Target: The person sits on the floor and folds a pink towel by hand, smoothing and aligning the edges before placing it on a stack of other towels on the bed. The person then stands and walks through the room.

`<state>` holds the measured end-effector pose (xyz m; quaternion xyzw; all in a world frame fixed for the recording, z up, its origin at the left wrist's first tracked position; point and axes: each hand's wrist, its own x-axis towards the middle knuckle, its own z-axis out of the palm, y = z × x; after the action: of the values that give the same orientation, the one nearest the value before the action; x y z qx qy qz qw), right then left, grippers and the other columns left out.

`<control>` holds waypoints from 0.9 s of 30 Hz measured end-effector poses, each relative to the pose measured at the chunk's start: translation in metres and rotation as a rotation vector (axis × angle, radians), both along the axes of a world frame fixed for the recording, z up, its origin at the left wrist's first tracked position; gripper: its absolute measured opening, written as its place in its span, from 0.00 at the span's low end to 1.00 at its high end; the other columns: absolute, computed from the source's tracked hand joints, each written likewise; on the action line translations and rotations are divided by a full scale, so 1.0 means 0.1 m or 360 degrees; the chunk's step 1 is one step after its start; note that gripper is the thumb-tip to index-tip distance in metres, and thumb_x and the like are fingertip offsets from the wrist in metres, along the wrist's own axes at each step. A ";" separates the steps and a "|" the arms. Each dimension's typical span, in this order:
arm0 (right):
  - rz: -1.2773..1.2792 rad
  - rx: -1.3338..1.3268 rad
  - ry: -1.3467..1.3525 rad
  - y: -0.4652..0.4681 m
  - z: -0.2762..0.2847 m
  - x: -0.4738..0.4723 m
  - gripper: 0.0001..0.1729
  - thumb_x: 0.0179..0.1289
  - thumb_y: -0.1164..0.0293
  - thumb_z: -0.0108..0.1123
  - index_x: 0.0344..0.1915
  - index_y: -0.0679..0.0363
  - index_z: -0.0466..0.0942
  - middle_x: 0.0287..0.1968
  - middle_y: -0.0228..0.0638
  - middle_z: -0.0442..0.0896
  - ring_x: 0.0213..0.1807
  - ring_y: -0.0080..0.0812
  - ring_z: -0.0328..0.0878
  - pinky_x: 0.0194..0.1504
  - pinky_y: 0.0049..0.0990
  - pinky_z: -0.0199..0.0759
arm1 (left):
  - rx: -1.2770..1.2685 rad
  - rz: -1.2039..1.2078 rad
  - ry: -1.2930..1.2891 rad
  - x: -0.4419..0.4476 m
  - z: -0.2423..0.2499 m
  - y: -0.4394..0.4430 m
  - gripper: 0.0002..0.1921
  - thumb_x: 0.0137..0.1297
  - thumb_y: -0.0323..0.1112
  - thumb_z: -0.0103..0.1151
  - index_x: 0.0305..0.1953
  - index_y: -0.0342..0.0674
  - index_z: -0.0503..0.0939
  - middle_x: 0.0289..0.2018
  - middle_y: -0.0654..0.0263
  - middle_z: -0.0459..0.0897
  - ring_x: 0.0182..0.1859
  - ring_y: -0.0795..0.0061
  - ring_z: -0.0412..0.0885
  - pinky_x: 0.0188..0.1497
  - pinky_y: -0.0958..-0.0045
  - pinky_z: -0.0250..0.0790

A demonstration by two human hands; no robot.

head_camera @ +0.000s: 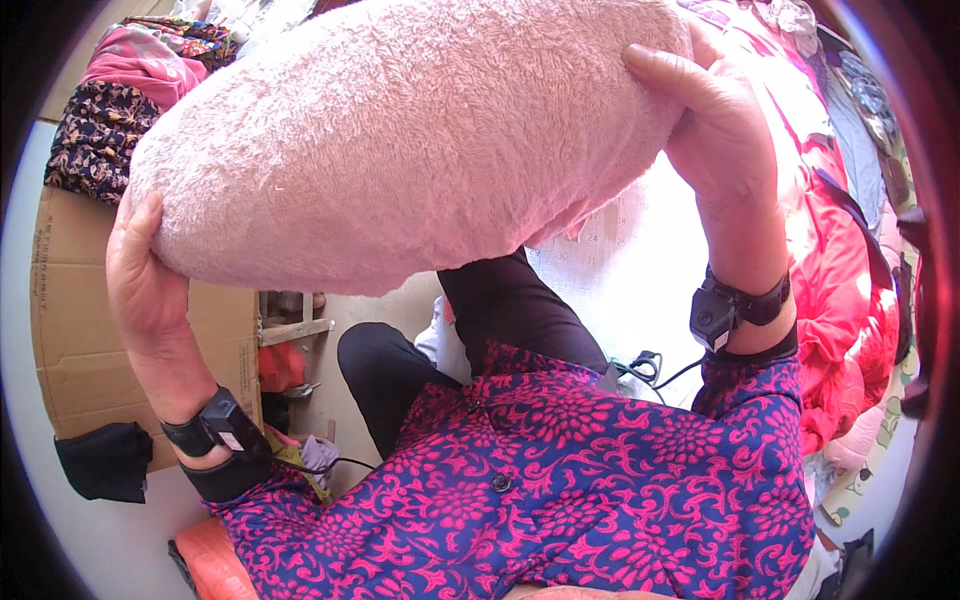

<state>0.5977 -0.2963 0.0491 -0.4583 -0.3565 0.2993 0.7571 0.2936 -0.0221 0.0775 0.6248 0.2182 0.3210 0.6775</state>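
A large pink plush bundle (405, 150), fuzzy and rounded like a cushion or folded blanket, is held up in front of me. My left hand (146, 270) grips its left end, thumb on the near face. At the upper right end my right hand (720, 127) clasps it, with the thumb on top and the fingers mostly hidden behind. The bundle tilts, its right end higher in view. Its far side is out of sight. Below it, a white sheet with a printed number grid (577, 247) shows partly, washed out by bright light.
A cardboard box (90, 300) stands at left, with folded clothes (105, 135) above it and a black cloth (105, 459) at its lower edge. Red fabric (840, 300) is heaped at right. Black cables (645, 367) run near my right arm. A wooden frame (296, 331) sits beyond my knee.
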 end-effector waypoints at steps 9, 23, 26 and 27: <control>-0.0060 0.0033 0.0214 0.16 -0.30 0.06 0.26 0.61 0.79 0.52 0.60 0.68 0.62 0.54 0.43 0.73 0.54 0.34 0.72 0.56 0.29 0.66 | -0.0149 -0.0051 -0.0025 0.09 -0.17 0.06 0.23 0.65 0.27 0.45 0.60 0.24 0.61 0.57 0.50 0.69 0.58 0.64 0.70 0.62 0.65 0.61; 0.0106 -0.0201 -0.0412 -0.41 -1.23 -0.78 0.27 0.60 0.74 0.56 0.60 0.65 0.63 0.56 0.42 0.72 0.57 0.37 0.70 0.59 0.32 0.62 | -0.0135 -0.0266 -0.0126 -0.13 -0.64 -0.61 0.32 0.59 0.29 0.48 0.64 0.26 0.53 0.60 0.47 0.65 0.61 0.58 0.66 0.64 0.61 0.58; 0.0312 -0.0396 -0.0220 -0.38 -1.61 -0.96 0.28 0.60 0.73 0.57 0.60 0.65 0.64 0.56 0.42 0.72 0.57 0.38 0.70 0.60 0.33 0.61 | -0.0284 -0.0251 -0.0015 -0.14 -0.84 -0.70 0.35 0.59 0.29 0.49 0.67 0.30 0.48 0.60 0.45 0.65 0.61 0.55 0.67 0.63 0.58 0.59; 0.0351 -0.0422 -0.0147 -0.36 -1.70 -0.99 0.28 0.60 0.73 0.58 0.60 0.65 0.64 0.56 0.42 0.72 0.57 0.38 0.70 0.60 0.33 0.61 | -0.0311 -0.0272 0.0011 -0.18 -0.86 -0.71 0.36 0.59 0.29 0.49 0.67 0.31 0.47 0.60 0.45 0.64 0.61 0.54 0.67 0.63 0.57 0.60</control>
<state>0.4989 -0.3322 -0.1213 -0.5255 -0.3965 0.4035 0.6354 0.2760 -0.0929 -0.0086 0.5733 0.1967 0.2370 0.7592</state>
